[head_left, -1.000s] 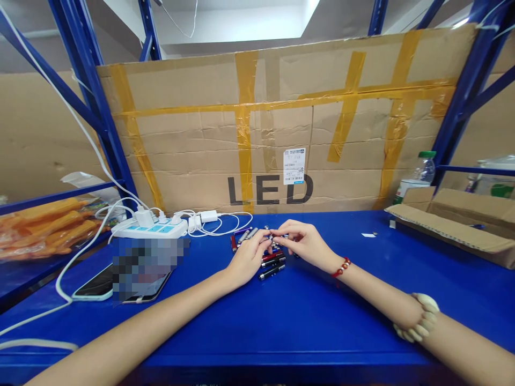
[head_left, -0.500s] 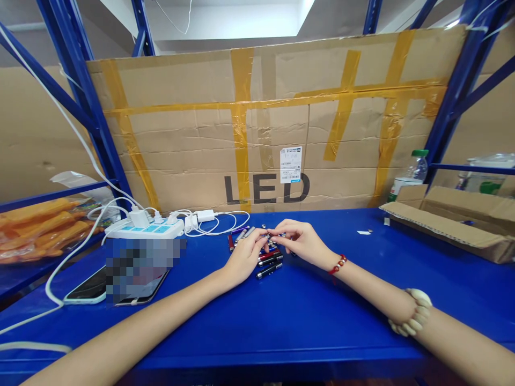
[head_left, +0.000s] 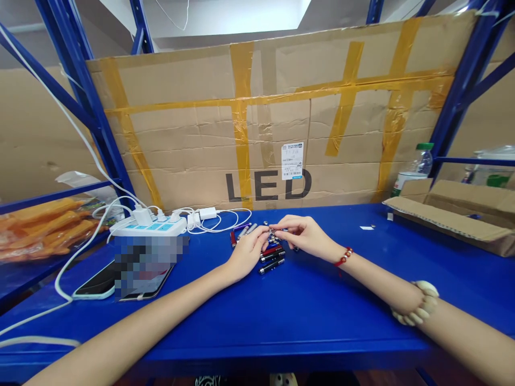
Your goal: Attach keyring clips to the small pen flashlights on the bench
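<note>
My left hand (head_left: 246, 254) and my right hand (head_left: 306, 236) meet at their fingertips over a loose pile on the blue shelf. Both pinch a small shiny metal piece (head_left: 272, 232), too small to name. Under and around the fingers lie several slim pen-like metal cylinders, partly covered by my hands. A black cylinder (head_left: 271, 266) is nearest to me, with another black one (head_left: 272, 255) and a dark red one just behind. To the left of my left hand lie a red cylinder (head_left: 233, 239) and silver ones (head_left: 243, 232).
A white power strip (head_left: 149, 227) with plugs and cables stands at the left, two phones in front of it. An open cardboard box (head_left: 450, 222) and a green-capped bottle (head_left: 416, 167) stand at the right. A large taped cardboard sheet (head_left: 193, 145) closes the back.
My right hand's fingers have drawn slightly apart from the left, baring the small metal piece between them. The whole view has shifted a little. The cylinders lie as before.
</note>
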Demonstrator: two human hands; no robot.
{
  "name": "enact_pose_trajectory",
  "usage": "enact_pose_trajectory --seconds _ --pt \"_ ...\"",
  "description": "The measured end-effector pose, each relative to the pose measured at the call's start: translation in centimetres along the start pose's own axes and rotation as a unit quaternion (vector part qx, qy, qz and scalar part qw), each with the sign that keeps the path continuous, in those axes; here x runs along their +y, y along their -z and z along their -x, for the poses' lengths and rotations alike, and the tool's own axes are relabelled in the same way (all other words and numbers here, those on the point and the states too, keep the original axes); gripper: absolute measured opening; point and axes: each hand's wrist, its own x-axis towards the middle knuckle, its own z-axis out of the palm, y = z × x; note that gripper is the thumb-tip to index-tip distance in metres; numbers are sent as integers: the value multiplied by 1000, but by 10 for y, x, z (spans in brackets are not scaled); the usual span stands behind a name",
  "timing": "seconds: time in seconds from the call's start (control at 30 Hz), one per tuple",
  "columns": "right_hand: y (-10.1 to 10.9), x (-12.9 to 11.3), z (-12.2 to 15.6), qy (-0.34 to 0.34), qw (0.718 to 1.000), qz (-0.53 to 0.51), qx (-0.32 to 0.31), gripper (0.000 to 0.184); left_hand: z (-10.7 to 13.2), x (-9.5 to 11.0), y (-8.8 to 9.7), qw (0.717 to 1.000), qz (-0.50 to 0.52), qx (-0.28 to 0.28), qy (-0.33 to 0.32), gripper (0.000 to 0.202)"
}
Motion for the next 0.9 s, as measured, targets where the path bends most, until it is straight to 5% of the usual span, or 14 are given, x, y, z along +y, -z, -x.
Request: enact_pose_trajectory --seconds 0.33,0.9 --pt "4 1 -1 15 999 26 19 25 0 5 1 999 -42 -18 4 30" --pt "2 9 -2 -29 993 -111 3 19 1 7 3 999 -15 -46 -8 29"
